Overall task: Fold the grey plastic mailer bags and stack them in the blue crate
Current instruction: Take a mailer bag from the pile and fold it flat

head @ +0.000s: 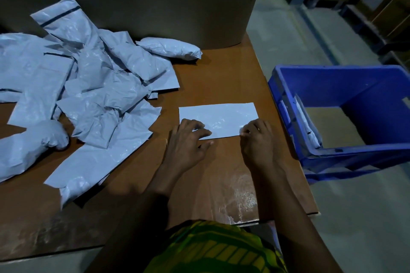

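**Inspector:** Condition of the item in work?

**Assessor:** One mailer (218,117), smooth glossy grey plastic, folded into a flat, straight-edged rectangle. It lies near the right edge of the brown, shiny tabletop (221,173).

**Inspector:** Hands?

**Assessor:** The left hand (188,139) presses straight fingers on the mailer's near left corner, with its grip spread and holding nothing. The right hand (257,137) is at the near right corner, its grip curled in a pinch on the mailer's edge.

**Inspector:** Remaining stock?

**Assessor:** A pile (88,86) of creased, crumpled mailers, some puffed and some flat, covers the tabletop's left half.

**Inspector:** Crate?

**Assessor:** The crate (332,73) is rigid blue plastic, just beside the right edge. A thin stack (308,122) of folded mailers leans against its left wall.
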Action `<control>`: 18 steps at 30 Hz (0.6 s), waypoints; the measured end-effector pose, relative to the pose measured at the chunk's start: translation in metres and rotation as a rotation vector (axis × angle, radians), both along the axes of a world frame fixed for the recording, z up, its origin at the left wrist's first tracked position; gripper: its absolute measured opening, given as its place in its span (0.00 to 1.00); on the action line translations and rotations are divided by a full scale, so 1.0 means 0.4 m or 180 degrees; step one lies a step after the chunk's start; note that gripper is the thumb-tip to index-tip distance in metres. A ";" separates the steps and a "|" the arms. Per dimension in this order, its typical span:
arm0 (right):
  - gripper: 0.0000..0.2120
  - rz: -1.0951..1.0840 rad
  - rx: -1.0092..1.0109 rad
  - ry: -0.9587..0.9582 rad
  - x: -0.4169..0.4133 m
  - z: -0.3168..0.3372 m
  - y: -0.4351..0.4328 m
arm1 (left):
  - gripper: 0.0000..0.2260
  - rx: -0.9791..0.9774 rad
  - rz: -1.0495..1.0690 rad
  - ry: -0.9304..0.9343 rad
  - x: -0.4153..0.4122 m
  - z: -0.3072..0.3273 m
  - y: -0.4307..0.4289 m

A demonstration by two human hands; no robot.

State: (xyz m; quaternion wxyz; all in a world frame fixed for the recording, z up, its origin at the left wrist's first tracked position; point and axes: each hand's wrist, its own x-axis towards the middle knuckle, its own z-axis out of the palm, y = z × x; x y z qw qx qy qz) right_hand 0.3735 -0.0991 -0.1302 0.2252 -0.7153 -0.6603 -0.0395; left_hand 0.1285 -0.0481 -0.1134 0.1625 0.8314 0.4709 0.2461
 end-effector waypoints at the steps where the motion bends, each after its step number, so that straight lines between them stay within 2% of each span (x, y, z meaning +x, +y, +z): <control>1: 0.08 0.0001 -0.0112 -0.0094 -0.001 0.004 0.003 | 0.13 0.0002 -0.0017 0.0012 0.000 0.002 0.000; 4: 0.10 -0.0057 -0.0212 -0.0263 -0.013 0.059 -0.013 | 0.13 0.0048 -0.0070 0.0104 -0.003 0.010 0.000; 6: 0.14 -0.0061 -0.0111 -0.0161 -0.019 0.110 -0.020 | 0.09 0.0214 -0.0031 0.0117 -0.009 0.021 0.012; 8: 0.16 -0.0088 0.0143 -0.0047 -0.019 0.156 -0.014 | 0.05 0.0384 0.0084 -0.0007 -0.018 0.060 0.029; 10: 0.13 -0.0128 0.0451 0.0030 -0.013 0.202 -0.001 | 0.04 0.0423 0.0164 -0.0344 -0.023 0.123 0.041; 12: 0.09 -0.0030 0.0662 0.0037 0.000 0.249 0.017 | 0.05 -0.0023 0.0221 -0.0977 -0.030 0.199 0.046; 14: 0.09 0.0064 0.0707 0.0034 0.020 0.287 0.041 | 0.09 -0.0656 0.0205 -0.1540 -0.035 0.253 0.062; 18: 0.03 0.0118 0.0069 0.0388 0.053 0.295 0.105 | 0.15 -0.1393 0.0291 -0.1350 -0.025 0.224 0.138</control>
